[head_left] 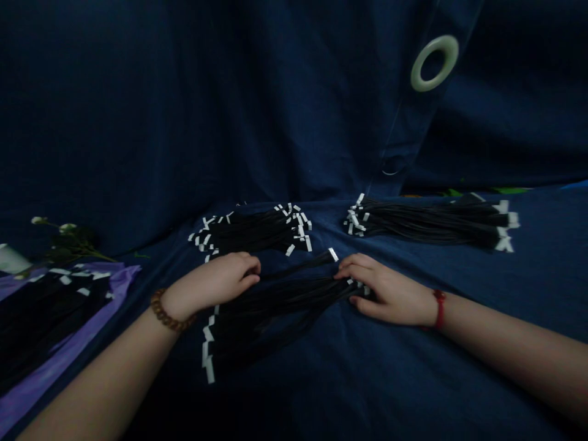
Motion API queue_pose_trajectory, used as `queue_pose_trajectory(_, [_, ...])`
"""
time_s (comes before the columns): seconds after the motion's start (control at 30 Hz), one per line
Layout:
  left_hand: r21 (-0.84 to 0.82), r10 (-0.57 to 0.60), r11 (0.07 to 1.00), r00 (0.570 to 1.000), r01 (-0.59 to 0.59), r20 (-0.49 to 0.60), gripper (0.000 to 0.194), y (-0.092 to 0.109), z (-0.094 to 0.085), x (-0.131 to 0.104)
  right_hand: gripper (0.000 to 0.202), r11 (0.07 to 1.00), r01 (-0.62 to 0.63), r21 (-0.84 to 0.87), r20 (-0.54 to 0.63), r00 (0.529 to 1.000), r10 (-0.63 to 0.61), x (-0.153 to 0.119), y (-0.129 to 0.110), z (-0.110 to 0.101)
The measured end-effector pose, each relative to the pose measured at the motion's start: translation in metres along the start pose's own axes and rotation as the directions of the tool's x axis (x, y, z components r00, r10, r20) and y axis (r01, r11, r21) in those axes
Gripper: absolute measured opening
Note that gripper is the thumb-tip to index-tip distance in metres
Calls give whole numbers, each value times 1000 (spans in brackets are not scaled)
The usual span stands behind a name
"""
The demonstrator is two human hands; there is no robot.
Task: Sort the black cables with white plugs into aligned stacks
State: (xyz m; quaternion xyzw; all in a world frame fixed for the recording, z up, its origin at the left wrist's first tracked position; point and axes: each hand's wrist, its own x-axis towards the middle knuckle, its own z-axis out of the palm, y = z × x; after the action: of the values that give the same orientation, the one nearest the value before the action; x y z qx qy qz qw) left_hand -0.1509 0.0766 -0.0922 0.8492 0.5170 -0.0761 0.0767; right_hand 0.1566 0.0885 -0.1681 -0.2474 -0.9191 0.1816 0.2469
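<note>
My left hand point(225, 282) curls palm-down over the black bundle point(275, 300), its grip too dark to tell; my right hand point(383, 288) slants inward, thumb and fingers apart, at the bundle's right end, on blue cloth point(381, 380).

Backed across the full width by a dark navy curtain point(275, 92), draped in soft vertical folds. Fitted at upper right with a pale ring-shaped grommet point(418, 71) (seen obliquely, with a dark opening). Covered below by a navy cloth point(413, 367), lightly creased, meeting the curtain near mid-height. Lit dimly, with deep shadow at upper right and lower centre-left.
</note>
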Motion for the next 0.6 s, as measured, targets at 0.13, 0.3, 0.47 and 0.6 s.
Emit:
queue_pose_trajectory(0.13, [14,35,999,994,-33,-105,26,-1,21,14,39,1000,8,0,6,1000,-8,1,-1,0])
queue_pose_trajectory(0.3, [-3,107,994,990,-108,-97,18,8,25,14,60,999,-47,5,-57,997,47,-2,0,2])
queue_pose_trajectory(0.47, [-17,156,987,975,-161,-159,19,22,24,11,85,985,-175,0,-127,977,174,-5,1,5])
queue_pose_trajectory(0.6, [-39,165,985,985,-167,-53,18,23,23,10,74,979,-199,-39,-106,975,194,-2,0,4])
